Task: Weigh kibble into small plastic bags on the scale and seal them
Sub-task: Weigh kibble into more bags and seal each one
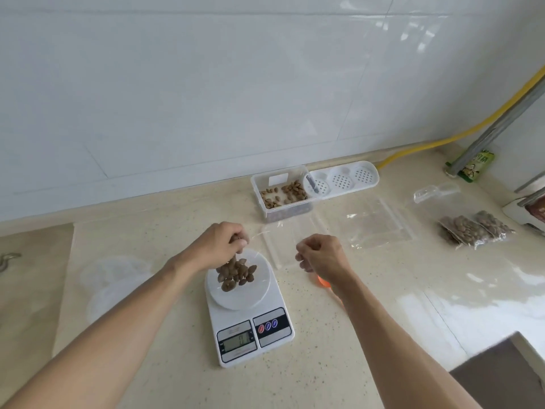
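A white digital scale (250, 323) stands at the middle of the counter, its display lit. A small clear bag of brown kibble (236, 274) rests on the scale's round platform. My left hand (216, 246) grips the bag's bunched top from above. My right hand (321, 256) hovers to the right of the scale with fingers curled; nothing shows between them. An orange object (323, 281) peeks out under that hand. A clear tub of loose kibble (283, 197) sits behind the scale. Two filled bags (474, 231) lie at the right.
Empty clear bags (374, 222) lie flat between the tub and the filled bags. A white perforated tray (343, 180), a clear scoop (433, 191) and a green packet (476, 166) stand by the wall. Translucent lids (115, 278) lie to the left. The counter edge (501, 364) drops off at bottom right.
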Demonstrator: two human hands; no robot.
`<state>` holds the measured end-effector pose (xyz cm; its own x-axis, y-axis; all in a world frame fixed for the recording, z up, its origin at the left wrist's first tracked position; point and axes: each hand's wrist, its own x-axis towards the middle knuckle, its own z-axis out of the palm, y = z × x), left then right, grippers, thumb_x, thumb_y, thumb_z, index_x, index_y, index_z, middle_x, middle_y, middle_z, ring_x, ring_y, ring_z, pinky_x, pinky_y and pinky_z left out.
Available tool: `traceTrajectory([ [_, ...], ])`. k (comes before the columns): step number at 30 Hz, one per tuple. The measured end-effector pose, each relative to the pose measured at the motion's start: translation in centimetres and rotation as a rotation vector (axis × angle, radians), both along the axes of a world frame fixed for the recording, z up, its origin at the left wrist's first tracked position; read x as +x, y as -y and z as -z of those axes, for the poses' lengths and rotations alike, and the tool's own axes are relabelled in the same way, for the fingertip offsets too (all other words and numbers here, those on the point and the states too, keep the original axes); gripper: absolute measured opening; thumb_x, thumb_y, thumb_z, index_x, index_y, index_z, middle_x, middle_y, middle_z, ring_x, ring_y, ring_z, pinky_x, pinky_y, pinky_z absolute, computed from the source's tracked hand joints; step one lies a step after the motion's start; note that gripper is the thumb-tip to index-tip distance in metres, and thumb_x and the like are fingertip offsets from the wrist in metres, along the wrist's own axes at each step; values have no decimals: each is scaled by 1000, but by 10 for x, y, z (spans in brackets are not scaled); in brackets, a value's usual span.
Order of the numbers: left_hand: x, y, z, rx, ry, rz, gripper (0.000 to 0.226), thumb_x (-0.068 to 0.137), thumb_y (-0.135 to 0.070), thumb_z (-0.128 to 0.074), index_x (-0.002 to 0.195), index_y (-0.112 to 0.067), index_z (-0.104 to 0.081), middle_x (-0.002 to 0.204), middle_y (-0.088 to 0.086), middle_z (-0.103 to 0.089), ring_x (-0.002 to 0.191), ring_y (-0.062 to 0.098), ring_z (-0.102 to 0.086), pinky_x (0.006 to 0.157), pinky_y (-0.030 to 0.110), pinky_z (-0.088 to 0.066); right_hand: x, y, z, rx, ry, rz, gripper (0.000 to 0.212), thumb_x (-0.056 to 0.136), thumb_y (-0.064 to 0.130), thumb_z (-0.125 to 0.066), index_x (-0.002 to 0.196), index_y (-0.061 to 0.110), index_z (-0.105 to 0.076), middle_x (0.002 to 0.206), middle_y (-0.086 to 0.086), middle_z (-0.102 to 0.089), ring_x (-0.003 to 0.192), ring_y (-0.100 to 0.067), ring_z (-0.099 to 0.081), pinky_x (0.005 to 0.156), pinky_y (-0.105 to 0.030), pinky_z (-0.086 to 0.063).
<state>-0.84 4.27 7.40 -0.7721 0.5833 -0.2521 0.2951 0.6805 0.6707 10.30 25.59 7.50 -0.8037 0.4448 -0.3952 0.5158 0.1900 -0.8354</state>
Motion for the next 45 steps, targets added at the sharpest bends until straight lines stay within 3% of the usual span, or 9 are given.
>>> traceTrajectory([
  [4,-3,2,20,-34,7,-9,16,95,-12,-54,103,-18,-67,89,-6,-67,84,6,-65,77,21,-50,-3,5,25,-40,79,24,10,95,12,-63,93,3,-68,82,-13,-73,62,-15,-63,57,-22,-56],
  [6,-4,4,31,-57,-29,-22,19,95,-15,-55,111,-16,-66,103,-2,-67,97,12,-63,86,26,-49,-5,5,33,0,114,23,15,94,17,-65,101,3,-66,88,-10,-73,70,-15,-65,66,-27,-59],
  [11,9,21,50,-156,-335,-39,41,91,-25,-60,129,-11,-57,127,10,-57,117,28,-53,97,44,-43,-1,5,37,531,116,-105,45,97,32,-58,135,12,-48,131,-12,-57,120,-30,-52,99,-48,-44],
  [14,26,38,59,-237,-529,-42,42,92,-29,-57,129,-8,-56,127,15,-59,126,33,-48,106,50,-37,-3,14,32,718,59,-244,46,98,34,-52,139,12,-47,140,-12,-51,128,-31,-44,102,-47,-38],
  [20,65,70,73,-423,-553,-30,63,98,-50,-25,146,-11,-37,149,13,-42,146,33,-22,115,58,-14,-4,47,30,935,15,-581,54,103,44,-33,150,17,-33,159,-8,-30,148,-26,-19,120,-47,-12],
  [23,81,79,78,-441,-534,-43,68,98,-54,-20,149,-11,-33,152,13,-37,147,33,-17,116,58,-9,0,59,36,977,6,-668,59,103,47,-24,154,18,-21,163,-8,-19,152,-26,-8,121,-50,-1],
  [31,101,85,91,-438,-492,-79,74,97,-60,-7,154,-13,-16,160,9,-21,149,29,-2,118,54,4,4,72,46,969,2,-705,59,105,48,-19,156,19,-14,166,-6,-5,153,-24,4,119,-48,10],
  [39,99,78,96,-449,-489,-81,73,97,-60,-7,154,-14,-11,160,9,-17,149,28,3,118,53,6,-2,67,42,958,10,-695,60,104,48,-20,156,19,-16,166,-7,-5,153,-24,3,120,-48,8],
  [45,85,65,90,-425,-502,-74,74,96,-60,-9,154,-15,-11,161,9,-16,150,27,2,119,53,1,-5,53,40,888,20,-641,59,104,47,-24,156,19,-19,165,-8,-11,153,-25,-3,123,-46,-1],
])
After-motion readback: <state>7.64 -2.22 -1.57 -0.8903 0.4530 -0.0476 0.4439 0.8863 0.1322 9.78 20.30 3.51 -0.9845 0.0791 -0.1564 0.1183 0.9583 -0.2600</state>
